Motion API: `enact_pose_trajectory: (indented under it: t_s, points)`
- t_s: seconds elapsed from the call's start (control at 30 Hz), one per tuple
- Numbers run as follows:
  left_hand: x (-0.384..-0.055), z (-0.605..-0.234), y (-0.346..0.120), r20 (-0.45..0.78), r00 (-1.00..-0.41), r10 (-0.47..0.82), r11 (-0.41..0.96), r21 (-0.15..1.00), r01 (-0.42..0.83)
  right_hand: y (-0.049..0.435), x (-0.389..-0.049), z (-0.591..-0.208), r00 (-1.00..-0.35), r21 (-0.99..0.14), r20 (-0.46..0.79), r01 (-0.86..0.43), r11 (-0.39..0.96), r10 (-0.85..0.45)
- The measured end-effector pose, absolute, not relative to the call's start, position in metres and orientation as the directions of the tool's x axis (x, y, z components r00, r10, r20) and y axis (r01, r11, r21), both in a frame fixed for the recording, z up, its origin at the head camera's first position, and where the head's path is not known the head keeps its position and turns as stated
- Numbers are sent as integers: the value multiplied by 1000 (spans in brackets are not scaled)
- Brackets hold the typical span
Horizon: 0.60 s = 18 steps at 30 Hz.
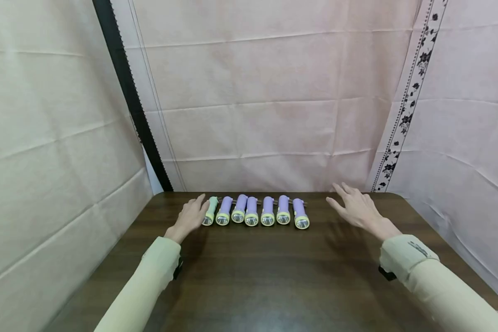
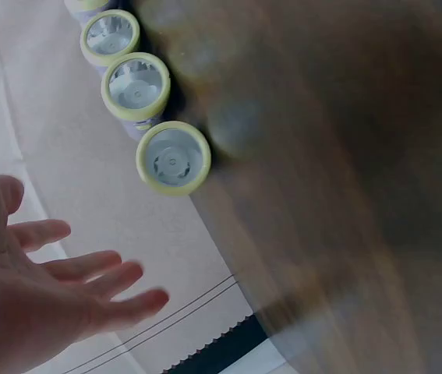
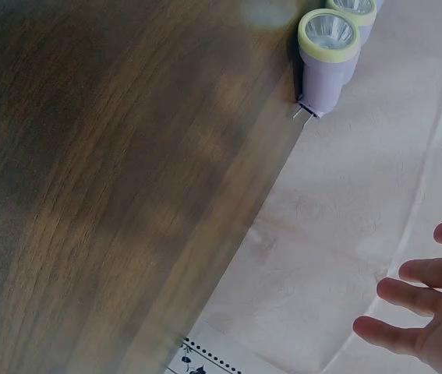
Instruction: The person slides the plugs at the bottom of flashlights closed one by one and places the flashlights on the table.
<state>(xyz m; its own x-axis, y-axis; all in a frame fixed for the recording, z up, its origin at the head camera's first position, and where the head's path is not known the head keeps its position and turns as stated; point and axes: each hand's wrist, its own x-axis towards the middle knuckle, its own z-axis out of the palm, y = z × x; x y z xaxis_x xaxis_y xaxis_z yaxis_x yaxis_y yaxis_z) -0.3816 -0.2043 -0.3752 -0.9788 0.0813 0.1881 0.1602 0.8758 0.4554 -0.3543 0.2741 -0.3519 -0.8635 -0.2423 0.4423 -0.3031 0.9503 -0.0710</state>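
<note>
A row of flashlights lies toward the back of the table, their yellow-rimmed lenses facing the front. The leftmost has a mint green body (image 1: 211,208); the several others, such as the rightmost flashlight (image 1: 300,214), are purple. My left hand (image 1: 189,214) is beside the green flashlight with its fingers extended, overlapping its edge in the head view. In the left wrist view its fingers are spread and hold nothing, below the nearest flashlight (image 2: 173,158). My right hand (image 1: 358,207) hovers right of the row, fingers spread and holding nothing. Metal prongs stick out from the end flashlight (image 3: 323,78).
The dark brown wooden table (image 1: 249,272) has rounded back corners. Pale cloth (image 1: 253,115) hangs behind it and along both sides, with a black band (image 1: 128,87) at left and a floral strip (image 1: 406,110) at right.
</note>
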Motion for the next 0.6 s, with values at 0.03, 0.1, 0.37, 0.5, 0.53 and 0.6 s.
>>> enact_pose_trajectory:
  t_s: [0.03, 0.1, 0.37, 0.5, 0.53, 0.6]
  points:
    - [-385, -375, -203, 180, -980, 89, 875, 456, 163, 274, -354, -353, -866, -73, 439, -301, 951, -241]
    - [-392, -375, -200, 159, -982, 104, 875, 455, 166, 275, -352, -354, -871, -79, 432, -296, 952, -235]
    - [-417, -375, -191, 94, -990, 109, 881, 453, 139, 275, -351, -354, -880, -81, 411, -296, 952, -238]
    - [-428, -378, -193, 76, -992, 103, 885, 449, 127, 270, -352, -352, -880, -73, 405, -303, 950, -249]
    - [-430, -379, -194, 74, -992, 100, 887, 445, 123, 269, -352, -352, -879, -69, 404, -306, 950, -254]
    - [-434, -381, -197, 70, -993, 91, 895, 433, 112, 266, -353, -351, -876, -62, 402, -315, 947, -265]
